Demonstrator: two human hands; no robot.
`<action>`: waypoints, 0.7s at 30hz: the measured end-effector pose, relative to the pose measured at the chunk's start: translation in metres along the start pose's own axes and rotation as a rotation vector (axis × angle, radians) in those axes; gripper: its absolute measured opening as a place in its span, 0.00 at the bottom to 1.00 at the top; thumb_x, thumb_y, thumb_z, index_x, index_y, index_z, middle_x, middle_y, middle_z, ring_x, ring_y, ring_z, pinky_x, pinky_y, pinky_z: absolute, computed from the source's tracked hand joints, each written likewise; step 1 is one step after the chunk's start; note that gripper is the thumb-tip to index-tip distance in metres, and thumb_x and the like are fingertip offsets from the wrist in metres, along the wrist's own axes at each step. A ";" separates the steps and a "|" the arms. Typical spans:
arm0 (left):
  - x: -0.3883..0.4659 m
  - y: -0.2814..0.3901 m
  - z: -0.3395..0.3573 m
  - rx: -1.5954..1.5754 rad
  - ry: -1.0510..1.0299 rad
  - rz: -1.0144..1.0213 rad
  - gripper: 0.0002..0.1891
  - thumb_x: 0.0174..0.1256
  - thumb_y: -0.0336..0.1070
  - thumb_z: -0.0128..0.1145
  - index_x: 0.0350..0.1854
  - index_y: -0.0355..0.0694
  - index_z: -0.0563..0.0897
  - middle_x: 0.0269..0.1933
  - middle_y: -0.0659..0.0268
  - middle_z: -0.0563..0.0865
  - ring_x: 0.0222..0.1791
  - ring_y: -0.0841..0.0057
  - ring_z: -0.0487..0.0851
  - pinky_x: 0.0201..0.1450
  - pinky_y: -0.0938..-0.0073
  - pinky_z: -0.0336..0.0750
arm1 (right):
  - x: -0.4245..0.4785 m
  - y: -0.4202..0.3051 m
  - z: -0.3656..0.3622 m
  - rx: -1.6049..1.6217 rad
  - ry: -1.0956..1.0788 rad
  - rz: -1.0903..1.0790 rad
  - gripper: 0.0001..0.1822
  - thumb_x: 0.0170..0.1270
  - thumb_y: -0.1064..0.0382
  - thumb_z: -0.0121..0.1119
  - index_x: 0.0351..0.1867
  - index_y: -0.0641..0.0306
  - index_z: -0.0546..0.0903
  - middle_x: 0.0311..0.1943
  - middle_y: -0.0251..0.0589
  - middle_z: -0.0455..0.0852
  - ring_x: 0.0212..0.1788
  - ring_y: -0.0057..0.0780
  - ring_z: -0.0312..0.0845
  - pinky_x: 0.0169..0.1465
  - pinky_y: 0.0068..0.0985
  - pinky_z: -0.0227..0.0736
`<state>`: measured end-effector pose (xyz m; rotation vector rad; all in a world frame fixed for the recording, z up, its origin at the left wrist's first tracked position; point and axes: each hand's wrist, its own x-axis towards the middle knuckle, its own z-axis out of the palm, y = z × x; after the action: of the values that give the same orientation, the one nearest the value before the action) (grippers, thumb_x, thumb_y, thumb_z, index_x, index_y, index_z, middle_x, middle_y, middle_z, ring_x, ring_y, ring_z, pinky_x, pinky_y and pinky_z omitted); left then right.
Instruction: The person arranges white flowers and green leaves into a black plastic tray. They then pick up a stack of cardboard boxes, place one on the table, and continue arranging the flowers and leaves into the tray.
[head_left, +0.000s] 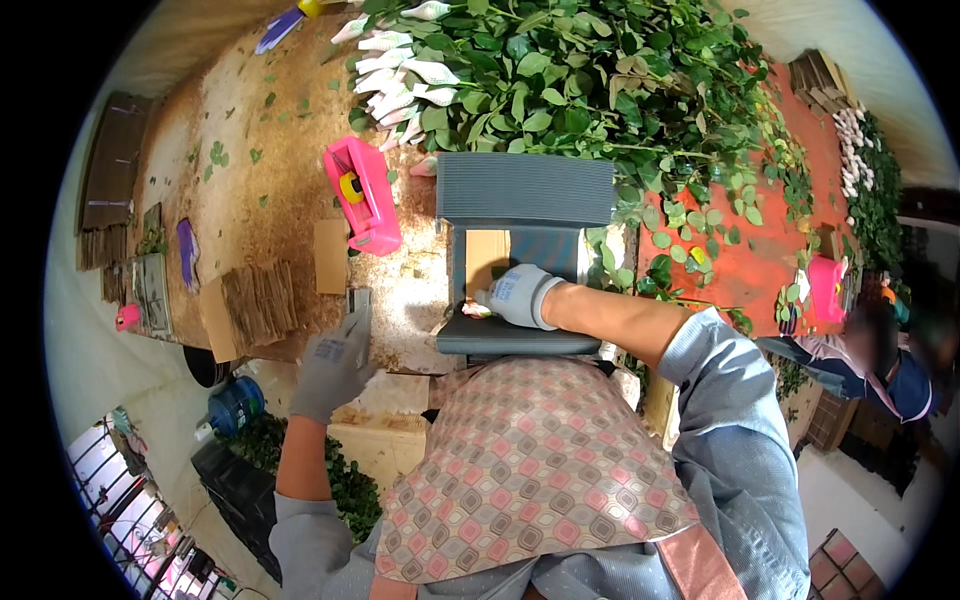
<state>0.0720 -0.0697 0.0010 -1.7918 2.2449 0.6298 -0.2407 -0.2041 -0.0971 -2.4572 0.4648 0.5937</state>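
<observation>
My right hand (521, 296), in a grey work glove, is inside a dark grey ribbed stand (525, 191). A pink-and-white rose head (477, 310) shows at its fingertips; the glove hides the rest of the flower. Behind the fingers, a brown cardboard piece (487, 255) rests against the stand. My left hand (330, 371), gloved alike, is over the table's front edge with its thumb apart from the fingers. Its fingertips overlap a narrow metal tool (360, 307), perhaps a stapler; contact cannot be made out.
Leafy rose stems (585, 90) with white-sleeved heads (390, 82) pile up behind the stand. Left lie a pink tape dispenser (364, 199), a cardboard sheet (331, 256), stacked cardboard (255, 311) and a purple glove (187, 255). A person (877, 360) is at the right.
</observation>
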 end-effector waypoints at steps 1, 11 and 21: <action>0.012 0.015 -0.010 -0.186 0.058 0.085 0.28 0.61 0.47 0.69 0.61 0.38 0.81 0.56 0.50 0.85 0.58 0.55 0.83 0.59 0.57 0.76 | 0.002 0.000 0.003 -0.013 0.012 0.006 0.20 0.79 0.59 0.44 0.66 0.53 0.80 0.50 0.47 0.90 0.49 0.48 0.89 0.49 0.42 0.82; 0.122 0.105 -0.008 -0.329 -0.532 0.460 0.36 0.69 0.60 0.58 0.70 0.36 0.74 0.63 0.41 0.81 0.63 0.44 0.79 0.67 0.53 0.71 | -0.005 0.000 -0.001 0.151 0.129 0.078 0.19 0.68 0.60 0.55 0.58 0.55 0.84 0.45 0.50 0.91 0.50 0.49 0.88 0.53 0.42 0.80; 0.126 0.095 0.021 -0.314 -0.534 0.497 0.27 0.72 0.49 0.55 0.63 0.31 0.78 0.61 0.43 0.82 0.62 0.46 0.80 0.66 0.53 0.73 | -0.056 0.021 -0.197 0.065 1.020 0.090 0.13 0.66 0.63 0.60 0.51 0.58 0.78 0.46 0.51 0.85 0.46 0.52 0.83 0.50 0.42 0.79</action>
<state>-0.0524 -0.1542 -0.0506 -0.9651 2.2703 1.4239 -0.2362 -0.3267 0.0679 -2.5184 0.9475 -0.7003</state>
